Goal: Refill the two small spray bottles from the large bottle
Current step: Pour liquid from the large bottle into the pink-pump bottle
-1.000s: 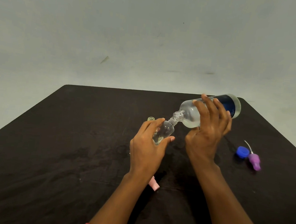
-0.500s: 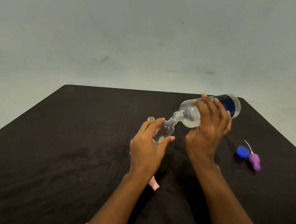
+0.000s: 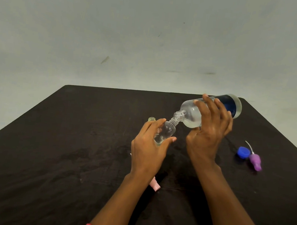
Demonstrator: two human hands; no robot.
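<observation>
Pink spray cap (image 3: 155,186) lies nearer than the small spray bottle (image 3: 168,130), which the left hand (image 3: 148,149) holds tilted in curled fingers; bare table (image 3: 63,158) spreads left of it. Right of it, the right hand (image 3: 208,134) grips the large bottle (image 3: 190,114), mouth at its neck, base toward the table's far edge

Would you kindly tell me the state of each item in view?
large bottle: uncapped, tipped mouth-down, gripped by right hand.
small spray bottle: open, tilted, some liquid inside, gripped by left hand.
second small bottle: neck open, rest hidden.
blue cap: off, lying loose.
purple spray head: off, lying on its side.
pink spray head: off, partly hidden.
</observation>
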